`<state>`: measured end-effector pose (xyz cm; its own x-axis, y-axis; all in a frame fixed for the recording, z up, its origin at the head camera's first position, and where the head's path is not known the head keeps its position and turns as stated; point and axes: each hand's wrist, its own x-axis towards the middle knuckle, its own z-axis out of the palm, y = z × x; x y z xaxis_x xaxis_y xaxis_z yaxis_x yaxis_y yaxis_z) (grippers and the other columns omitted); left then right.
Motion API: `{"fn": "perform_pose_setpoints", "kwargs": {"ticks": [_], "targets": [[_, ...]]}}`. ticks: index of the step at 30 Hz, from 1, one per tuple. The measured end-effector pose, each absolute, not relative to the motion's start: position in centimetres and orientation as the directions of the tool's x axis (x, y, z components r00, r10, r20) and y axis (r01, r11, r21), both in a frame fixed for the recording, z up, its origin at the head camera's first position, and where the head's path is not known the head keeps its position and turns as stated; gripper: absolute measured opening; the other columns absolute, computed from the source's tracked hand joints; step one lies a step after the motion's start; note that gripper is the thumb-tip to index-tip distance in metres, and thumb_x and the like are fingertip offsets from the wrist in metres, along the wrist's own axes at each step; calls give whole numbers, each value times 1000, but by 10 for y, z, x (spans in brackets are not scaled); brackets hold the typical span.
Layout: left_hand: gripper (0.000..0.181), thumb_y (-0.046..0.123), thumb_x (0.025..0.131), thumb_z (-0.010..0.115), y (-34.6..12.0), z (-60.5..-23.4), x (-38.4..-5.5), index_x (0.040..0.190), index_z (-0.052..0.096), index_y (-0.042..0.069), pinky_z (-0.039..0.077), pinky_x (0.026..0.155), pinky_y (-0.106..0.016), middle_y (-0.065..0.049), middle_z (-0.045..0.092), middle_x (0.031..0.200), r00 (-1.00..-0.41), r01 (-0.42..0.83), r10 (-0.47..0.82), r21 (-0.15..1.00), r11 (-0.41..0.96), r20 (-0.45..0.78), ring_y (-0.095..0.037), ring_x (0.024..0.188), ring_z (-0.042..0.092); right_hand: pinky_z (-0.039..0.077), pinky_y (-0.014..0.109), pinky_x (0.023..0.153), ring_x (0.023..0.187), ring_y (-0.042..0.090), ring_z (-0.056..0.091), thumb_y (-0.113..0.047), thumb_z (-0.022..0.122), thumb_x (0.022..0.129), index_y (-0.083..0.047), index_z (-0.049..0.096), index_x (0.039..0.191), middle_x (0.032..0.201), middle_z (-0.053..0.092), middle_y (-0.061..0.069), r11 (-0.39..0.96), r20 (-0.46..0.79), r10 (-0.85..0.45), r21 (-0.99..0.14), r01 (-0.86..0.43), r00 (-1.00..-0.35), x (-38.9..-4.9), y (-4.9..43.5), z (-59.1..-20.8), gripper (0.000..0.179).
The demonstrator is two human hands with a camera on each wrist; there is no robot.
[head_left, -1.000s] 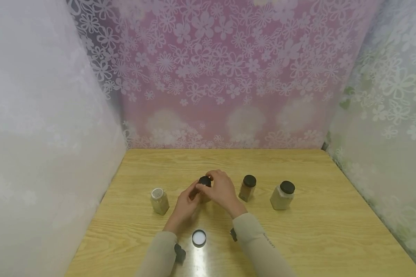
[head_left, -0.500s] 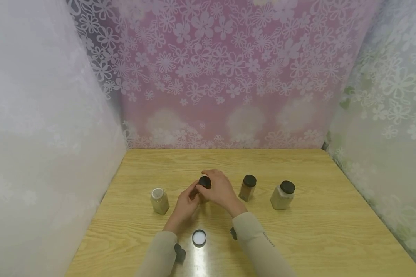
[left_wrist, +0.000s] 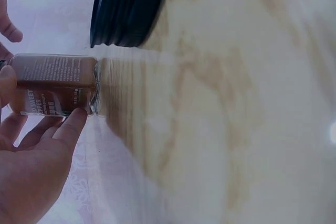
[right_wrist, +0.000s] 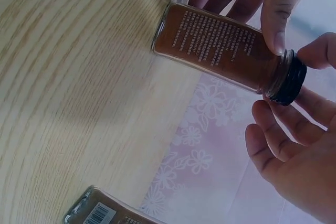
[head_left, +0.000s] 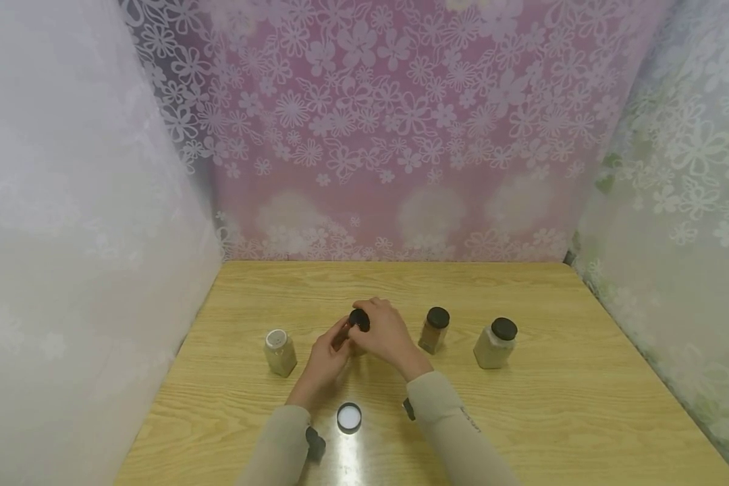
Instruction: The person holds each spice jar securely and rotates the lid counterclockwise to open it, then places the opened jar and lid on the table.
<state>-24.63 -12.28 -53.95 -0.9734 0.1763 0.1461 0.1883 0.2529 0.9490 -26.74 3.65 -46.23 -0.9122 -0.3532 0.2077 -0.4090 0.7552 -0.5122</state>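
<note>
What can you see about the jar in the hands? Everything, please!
It is a clear, glass-looking spice jar with flat sides and reddish-brown contents. Pale print on it includes the word SWEET. A black cap sits on its neck; how tight, I can't tell. It is roughly upright around the middle of the wooden table, the left hand gripping its body, the right hand pinching the cap.

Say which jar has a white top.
The far-left jar, left of the left hand: its top is white, while the held jar and two jars farther right are black-topped.
</note>
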Motion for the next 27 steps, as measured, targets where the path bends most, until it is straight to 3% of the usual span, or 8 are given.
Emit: {"fn": "perform_pose_setpoints", "kwargs": {"ticks": [5,10,14,20,27], "targets": [[55,4,100,53,-123,-539,-246,152,39,10,47,107,-40,-17,51,147,-974,191,173,946,260,150,-31,135,50,51,47,95,115,29,57,-42,68,91,-13,60,135,129,61,8,774,223,-328,-494,-396,-918,-267,37,-463,53],[52,14,102,57,-123,-538,-245,151,42,15,46,108,-41,-13,57,141,-979,174,152,945,277,136,-27,132,53,52,43,85,99,24,60,-57,71,86,-12,66,124,110,64,6,796,227,-261,-499,-343,-938,-267,38,-464,59],[52,19,102,58,-123,-539,-246,151,42,16,45,109,-41,-13,58,141,-978,177,154,948,263,140,-28,132,53,55,40,85,99,23,62,-48,71,89,-11,66,124,111,65,6,783,214,-288,-508,-358,-933,-268,39,-464,51],[53,11,102,56,-122,-539,-246,152,40,17,43,111,-40,-15,50,148,-979,159,162,958,240,122,-30,136,49,57,38,85,106,24,62,-27,69,88,-11,63,131,122,63,7,733,211,-370,-533,-423,-905,-269,40,-463,46],[55,6,101,55,-122,-537,-245,153,39,14,44,109,-39,-17,50,148,-980,159,157,959,236,124,-31,135,50,56,38,87,111,25,59,-20,69,86,-13,61,133,127,61,7,713,205,-392,-548,-437,-897,-268,40,-462,48]]}}
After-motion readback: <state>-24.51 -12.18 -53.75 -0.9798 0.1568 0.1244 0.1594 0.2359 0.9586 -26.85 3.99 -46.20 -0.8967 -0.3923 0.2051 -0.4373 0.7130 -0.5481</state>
